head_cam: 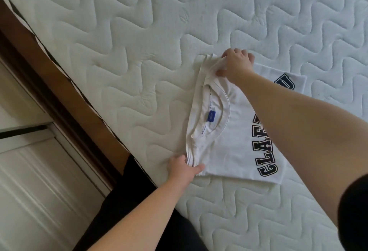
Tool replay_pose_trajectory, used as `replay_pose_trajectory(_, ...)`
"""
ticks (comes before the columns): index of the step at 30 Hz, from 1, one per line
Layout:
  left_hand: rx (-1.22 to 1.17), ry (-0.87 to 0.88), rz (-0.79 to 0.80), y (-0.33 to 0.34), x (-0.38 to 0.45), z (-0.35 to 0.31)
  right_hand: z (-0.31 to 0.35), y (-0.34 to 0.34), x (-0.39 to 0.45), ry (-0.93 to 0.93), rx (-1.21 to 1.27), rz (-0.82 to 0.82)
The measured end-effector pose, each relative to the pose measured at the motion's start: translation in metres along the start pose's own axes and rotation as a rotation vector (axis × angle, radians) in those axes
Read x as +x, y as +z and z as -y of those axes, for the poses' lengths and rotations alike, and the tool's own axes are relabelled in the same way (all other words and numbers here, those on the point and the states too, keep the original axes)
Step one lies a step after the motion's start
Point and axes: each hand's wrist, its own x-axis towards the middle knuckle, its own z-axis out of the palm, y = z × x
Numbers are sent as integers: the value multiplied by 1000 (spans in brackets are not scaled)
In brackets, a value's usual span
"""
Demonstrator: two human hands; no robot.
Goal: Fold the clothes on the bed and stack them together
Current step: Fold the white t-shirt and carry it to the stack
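A white T-shirt (pixel 225 131) with black block letters and a blue neck label lies folded on the quilted mattress (pixel 139 41), collar toward the bed's left edge. My left hand (pixel 183 166) pinches the near shoulder corner of the shirt, thumb on top. At the far shoulder corner my right hand (pixel 237 63) grips a bunch of the fabric, and my right forearm crosses over the lettering. The shirt's far side edge shows beyond my right arm, with more black lettering on it.
The brown wooden bed frame (pixel 59 83) runs along the mattress's left edge, with pale floor (pixel 35 181) beyond it. My dark trousers (pixel 127 201) press against the bed's side. Bare mattress surrounds the shirt on all sides.
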Motion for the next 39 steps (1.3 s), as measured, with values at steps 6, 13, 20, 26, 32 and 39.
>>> replay_pose_trajectory(6,-668,-17,166,13,-15,7,-17,-19,2,-87,13,122)
replay_pose_trajectory(13,-1020,-63,266,47,-28,25,-37,-33,-5,-121,66,220)
replay_pose_trajectory(20,-827,-29,37,60,-27,8,-54,-37,-44,-143,202,126)
replay_pose_trajectory(26,-975,138,170,43,-59,-25,-94,-60,-106,-60,385,-32)
replay_pose_trajectory(32,-833,419,162,-9,-109,-68,-134,-95,-206,170,753,-245)
replay_pose_trajectory(39,-355,840,43,-97,-184,-127,-140,-130,-352,351,1142,-531)
